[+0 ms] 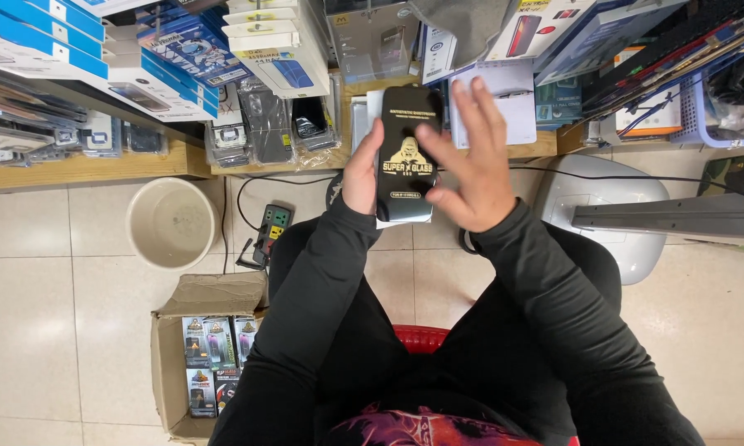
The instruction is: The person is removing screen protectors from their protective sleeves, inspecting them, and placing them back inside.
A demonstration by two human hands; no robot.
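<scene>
**Black flat pack upright in left hand, right hand open at its right edge**

The flat black rectangular cardboard pack with gold print (406, 153) is held in the air in front of the seated person, above the tiled floor (49, 281) and just short of the wooden shelf (91, 169). Its long axis runs near to far, printed face toward the camera. A white flat pack (405, 221) shows behind its near end.

The left hand (362, 172) has the grip: it clasps the pack's left edge, thumb on the front face. The right hand (468, 161) is released, fingers spread and pointing far; only its thumb side meets the right edge of the pack. It holds nothing. Both hands lie level with the pack's middle; the left is the carrying one.

On the floor at left stand a round beige plastic bucket (172, 223) and, nearer, an open brown cardboard box (167, 363) with small printed packs. A black extension socket (272, 229) lies between them.
</scene>
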